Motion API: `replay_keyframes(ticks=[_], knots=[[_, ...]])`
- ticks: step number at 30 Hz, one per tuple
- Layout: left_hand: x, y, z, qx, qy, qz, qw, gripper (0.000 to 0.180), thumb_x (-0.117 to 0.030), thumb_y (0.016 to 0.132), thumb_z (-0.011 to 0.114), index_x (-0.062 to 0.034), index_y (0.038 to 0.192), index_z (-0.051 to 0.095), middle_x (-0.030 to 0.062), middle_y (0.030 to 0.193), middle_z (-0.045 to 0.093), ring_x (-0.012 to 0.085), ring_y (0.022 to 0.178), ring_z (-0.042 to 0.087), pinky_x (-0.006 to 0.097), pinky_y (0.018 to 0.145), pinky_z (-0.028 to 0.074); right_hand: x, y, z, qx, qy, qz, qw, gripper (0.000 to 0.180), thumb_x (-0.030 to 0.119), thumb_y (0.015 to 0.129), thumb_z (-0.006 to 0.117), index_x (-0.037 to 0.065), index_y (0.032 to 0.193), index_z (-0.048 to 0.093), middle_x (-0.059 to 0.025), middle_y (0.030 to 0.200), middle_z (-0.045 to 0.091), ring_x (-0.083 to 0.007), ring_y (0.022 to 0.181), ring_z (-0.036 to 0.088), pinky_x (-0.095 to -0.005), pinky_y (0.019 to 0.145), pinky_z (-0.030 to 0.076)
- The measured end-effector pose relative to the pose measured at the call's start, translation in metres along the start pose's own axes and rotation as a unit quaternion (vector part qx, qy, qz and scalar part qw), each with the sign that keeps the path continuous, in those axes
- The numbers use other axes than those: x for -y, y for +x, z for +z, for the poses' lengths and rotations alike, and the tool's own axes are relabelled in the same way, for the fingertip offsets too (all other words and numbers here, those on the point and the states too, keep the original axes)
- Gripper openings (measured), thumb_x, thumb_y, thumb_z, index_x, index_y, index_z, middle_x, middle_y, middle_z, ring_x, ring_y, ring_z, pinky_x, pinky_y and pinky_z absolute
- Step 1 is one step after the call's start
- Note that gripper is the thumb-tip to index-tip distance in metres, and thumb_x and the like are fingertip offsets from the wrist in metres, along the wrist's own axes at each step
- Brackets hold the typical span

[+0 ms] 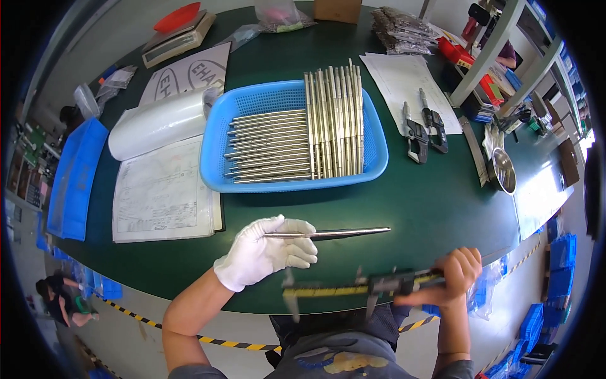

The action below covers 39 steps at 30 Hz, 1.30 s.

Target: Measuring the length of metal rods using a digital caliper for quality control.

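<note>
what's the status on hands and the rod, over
Left hand gloved, gripping metal rod. Right hand bare, holding caliper. Blue basket of rods beyond, apart.

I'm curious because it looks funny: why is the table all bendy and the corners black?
In the head view, the fisheye lens curves the green table edge and leaves black corners; glare whitens the table's right end near the steel bowl; the gloved left hand, its metal rod and the right hand with the caliper look sharp.
</note>
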State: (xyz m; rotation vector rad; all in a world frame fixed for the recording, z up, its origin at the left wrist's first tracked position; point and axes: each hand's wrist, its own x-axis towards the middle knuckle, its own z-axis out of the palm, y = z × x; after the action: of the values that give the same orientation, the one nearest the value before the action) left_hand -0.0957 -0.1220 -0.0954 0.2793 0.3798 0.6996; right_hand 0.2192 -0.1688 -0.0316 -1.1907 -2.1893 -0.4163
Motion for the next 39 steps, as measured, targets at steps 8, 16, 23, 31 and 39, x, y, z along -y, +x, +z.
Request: replay_keyframes(ticks=[8,16,23,31,39], knots=[[0.002,-0.001,0.001,0.006,0.017,-0.009,1.0,0.046,-0.03,0.093,0.031,0.0065,0.114,0.05,0.0212,0.097,0.061,0.0284,0.092,0.059,0.039,0.087,0.043,-0.005,-0.026,0.033,0.025,0.102,0.095,0.99,0.054,0.051,0.048,0.077,0.01,0.054,0.042,-0.0012,0.047,0.041,-0.0187,0.04,0.041,-0.0281,0.043,0.03],[0.002,-0.001,0.012,-0.078,0.088,0.015,0.993,0.048,-0.031,0.093,0.031,0.0079,0.111,0.051,0.0257,0.101,0.059,0.033,0.096,0.059,0.041,0.088,0.043,-0.003,-0.027,0.039,0.031,0.1,0.113,0.988,0.048,0.044,0.047,0.078,0.009,0.056,0.047,-0.0022,0.049,0.043,-0.0201,0.042,0.044,-0.0287,0.044,0.033],[0.002,-0.002,0.009,-0.057,0.092,-0.003,0.994,0.049,-0.035,0.094,0.027,0.0029,0.117,0.047,0.0226,0.11,0.056,0.0308,0.107,0.054,0.042,0.083,0.048,-0.002,-0.031,0.041,0.03,0.097,0.117,0.988,0.048,0.044,0.047,0.078,0.009,0.056,0.047,-0.0022,0.049,0.043,-0.0199,0.042,0.044,-0.0287,0.044,0.033],[0.001,-0.001,0.01,-0.086,0.03,0.004,0.996,0.047,-0.029,0.092,0.032,0.009,0.112,0.05,0.0286,0.105,0.057,0.0381,0.1,0.057,0.043,0.092,0.042,-0.001,-0.031,0.045,0.024,0.101,0.118,0.988,0.048,0.044,0.048,0.078,0.008,0.056,0.047,-0.0025,0.049,0.043,-0.0201,0.041,0.044,-0.0289,0.044,0.034],[0.002,-0.001,0.013,-0.095,0.044,0.012,0.994,0.047,-0.03,0.092,0.033,0.0082,0.108,0.053,0.0276,0.101,0.059,0.0378,0.098,0.058,0.043,0.089,0.044,-0.001,-0.031,0.046,0.036,0.12,0.136,0.983,0.045,0.041,0.047,0.078,0.008,0.058,0.05,-0.003,0.05,0.047,-0.0204,0.044,0.048,-0.0291,0.045,0.036]])
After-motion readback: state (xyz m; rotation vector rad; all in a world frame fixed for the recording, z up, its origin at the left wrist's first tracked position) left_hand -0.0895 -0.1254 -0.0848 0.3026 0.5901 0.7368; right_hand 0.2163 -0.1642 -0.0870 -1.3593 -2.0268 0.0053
